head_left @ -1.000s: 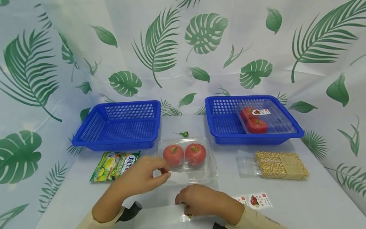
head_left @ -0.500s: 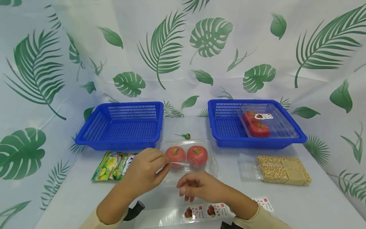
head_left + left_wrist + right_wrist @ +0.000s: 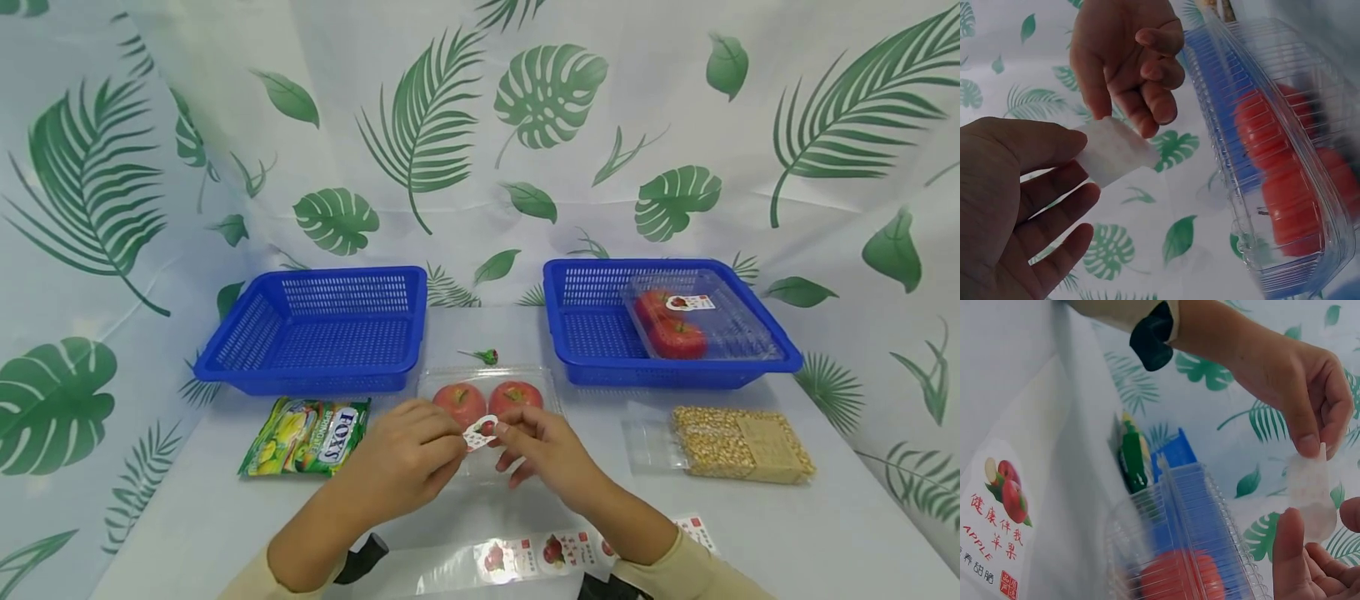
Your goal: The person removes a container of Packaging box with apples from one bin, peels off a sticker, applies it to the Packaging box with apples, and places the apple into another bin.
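Observation:
A white sticker (image 3: 480, 433) printed with a red apple hangs between my two hands, over the front of a clear plastic clamshell box (image 3: 487, 372). Its left end is pinched by my left hand (image 3: 408, 454); my right hand (image 3: 551, 454) holds the other end with thumb and fingertips. The pale back of the sticker (image 3: 1116, 153) shows in the left wrist view. Two red apples, one on the left (image 3: 459, 402) and one on the right (image 3: 517, 395), sit in the box. Below lies a sticker strip (image 3: 525, 557), partly hidden by my right forearm.
Two blue baskets stand behind, left (image 3: 408, 367) and right (image 3: 558, 350); the right one holds a labelled apple box (image 3: 720, 325). A green FOX'S bag (image 3: 300, 437) lies left, a corn kernel pack (image 3: 738, 443) right. A small lollipop-like item (image 3: 487, 357) lies behind the box.
My left hand has carried the sticker up over the apple box and turned its printed side into view. My right hand has left the strip, risen and taken the sticker's other end.

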Action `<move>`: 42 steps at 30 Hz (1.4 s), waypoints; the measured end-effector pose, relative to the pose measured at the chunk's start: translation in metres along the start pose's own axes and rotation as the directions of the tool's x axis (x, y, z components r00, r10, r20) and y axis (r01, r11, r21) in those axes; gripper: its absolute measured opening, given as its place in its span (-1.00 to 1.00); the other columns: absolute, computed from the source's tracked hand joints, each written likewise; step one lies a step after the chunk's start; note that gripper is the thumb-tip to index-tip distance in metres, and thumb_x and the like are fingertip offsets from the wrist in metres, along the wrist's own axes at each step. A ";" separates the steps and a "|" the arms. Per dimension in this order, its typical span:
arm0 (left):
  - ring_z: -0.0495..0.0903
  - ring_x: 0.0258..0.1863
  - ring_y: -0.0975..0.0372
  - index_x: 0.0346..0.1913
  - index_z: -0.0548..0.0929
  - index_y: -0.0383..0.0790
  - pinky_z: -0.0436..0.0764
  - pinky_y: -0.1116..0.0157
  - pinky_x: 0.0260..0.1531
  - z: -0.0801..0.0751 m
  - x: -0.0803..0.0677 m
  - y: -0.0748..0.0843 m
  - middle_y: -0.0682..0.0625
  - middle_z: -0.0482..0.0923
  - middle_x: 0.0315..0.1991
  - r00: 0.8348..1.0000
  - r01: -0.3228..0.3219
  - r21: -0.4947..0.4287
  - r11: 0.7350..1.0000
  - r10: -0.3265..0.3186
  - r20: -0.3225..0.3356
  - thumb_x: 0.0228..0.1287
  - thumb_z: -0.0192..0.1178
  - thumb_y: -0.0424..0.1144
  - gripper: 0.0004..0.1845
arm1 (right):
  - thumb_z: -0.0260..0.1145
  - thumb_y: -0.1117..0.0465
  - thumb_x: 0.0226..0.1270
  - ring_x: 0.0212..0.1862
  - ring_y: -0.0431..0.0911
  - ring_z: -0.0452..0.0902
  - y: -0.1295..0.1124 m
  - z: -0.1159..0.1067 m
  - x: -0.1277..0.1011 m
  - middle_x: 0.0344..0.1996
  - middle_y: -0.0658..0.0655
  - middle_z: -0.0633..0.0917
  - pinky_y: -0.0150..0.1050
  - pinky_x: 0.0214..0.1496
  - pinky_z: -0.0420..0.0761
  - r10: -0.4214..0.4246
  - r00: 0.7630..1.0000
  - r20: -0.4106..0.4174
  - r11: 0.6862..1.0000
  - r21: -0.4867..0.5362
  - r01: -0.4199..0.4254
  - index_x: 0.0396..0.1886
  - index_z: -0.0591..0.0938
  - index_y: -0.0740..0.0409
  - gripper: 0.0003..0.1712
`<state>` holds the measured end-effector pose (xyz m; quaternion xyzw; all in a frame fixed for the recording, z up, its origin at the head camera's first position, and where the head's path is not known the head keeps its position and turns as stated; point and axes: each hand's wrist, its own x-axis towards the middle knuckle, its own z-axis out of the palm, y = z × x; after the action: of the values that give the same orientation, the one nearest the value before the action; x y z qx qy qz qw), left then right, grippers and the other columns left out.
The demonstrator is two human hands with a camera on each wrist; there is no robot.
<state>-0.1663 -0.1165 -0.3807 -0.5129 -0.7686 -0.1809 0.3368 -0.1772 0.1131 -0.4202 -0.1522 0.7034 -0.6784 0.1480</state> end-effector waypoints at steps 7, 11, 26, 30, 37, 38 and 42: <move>0.60 -0.24 0.27 -0.41 0.68 -0.11 0.56 0.32 -0.06 0.001 -0.001 0.002 0.11 0.61 -0.34 0.997 -0.008 0.015 1.000 0.007 0.079 0.12 0.32 -0.38 -0.92 | 0.27 0.15 0.41 -0.35 0.02 0.62 0.001 -0.001 -0.001 -0.24 0.21 0.69 -0.13 -0.42 0.68 -0.032 0.999 -0.017 0.999 -0.036 0.031 -0.05 0.54 0.36 -0.66; 0.60 -0.26 0.27 -0.41 0.70 -0.11 0.56 0.33 -0.06 0.001 0.001 0.003 0.11 0.62 -0.36 0.996 -0.028 0.018 0.999 0.026 0.084 0.08 0.36 -0.37 -0.92 | 0.30 0.16 0.38 -0.36 0.00 0.63 0.001 0.000 -0.001 -0.26 0.21 0.70 -0.13 -0.41 0.68 -0.046 0.998 -0.035 0.997 -0.063 0.044 -0.06 0.56 0.35 -0.68; 0.59 -0.28 0.30 -0.37 0.72 -0.07 0.54 0.35 -0.03 0.020 0.001 0.014 0.13 0.63 -0.37 0.988 -0.095 -0.007 0.995 0.095 0.119 0.13 0.36 -0.30 -0.96 | 0.32 0.42 0.26 -0.41 -0.08 0.62 0.002 0.001 -0.001 -0.31 0.27 0.66 -0.20 -0.38 0.68 -0.203 0.975 -0.086 0.970 -0.155 0.188 -0.03 0.58 0.41 -0.72; 0.58 -0.30 0.31 -0.39 0.71 -0.09 0.55 0.37 -0.08 0.025 -0.001 0.009 0.14 0.61 -0.38 0.990 -0.077 -0.032 0.997 0.080 0.115 0.11 0.40 -0.29 -0.94 | 0.33 0.42 0.27 -0.42 -0.07 0.62 0.002 -0.002 -0.001 -0.34 0.21 0.67 -0.15 -0.37 0.69 -0.230 0.969 -0.091 0.954 -0.217 0.206 -0.06 0.62 0.36 -0.75; 0.57 -0.25 0.34 -0.39 0.70 -0.07 0.56 0.40 -0.14 0.031 -0.012 -0.012 0.16 0.61 -0.33 0.984 0.099 -0.167 0.981 -0.072 0.161 0.06 0.48 -0.14 -0.84 | 0.32 0.43 0.28 -0.43 -0.02 0.62 -0.003 -0.007 0.000 -0.38 0.19 0.67 -0.17 -0.34 0.69 -0.216 0.969 -0.124 0.954 -0.240 0.182 -0.11 0.66 0.32 -0.81; 0.56 -0.26 0.34 -0.38 0.70 -0.07 0.56 0.41 -0.16 0.031 -0.014 -0.016 0.16 0.61 -0.33 0.976 0.149 -0.182 0.972 -0.115 0.182 0.07 0.48 -0.11 -0.83 | 0.32 0.42 0.28 -0.43 -0.02 0.62 -0.003 -0.008 0.001 -0.39 0.19 0.67 -0.17 -0.34 0.69 -0.208 0.969 -0.130 0.955 -0.240 0.172 -0.11 0.66 0.32 -0.81; 0.56 -0.28 0.32 -0.29 0.72 -0.08 0.58 0.34 -0.24 0.025 -0.019 -0.030 0.18 0.62 -0.34 0.874 0.440 -0.122 0.890 -0.393 0.285 0.15 0.43 -0.07 -0.82 | 0.33 0.43 0.27 -0.40 0.07 0.62 -0.003 -0.013 0.004 -0.38 0.18 0.68 -0.09 -0.31 0.69 -0.183 0.971 -0.154 0.960 -0.242 0.142 -0.11 0.66 0.32 -0.81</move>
<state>-0.1978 -0.1257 -0.4099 -0.3821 -0.8778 -0.2524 0.1405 -0.1863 0.1231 -0.4165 -0.1656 0.7723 -0.6132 0.0108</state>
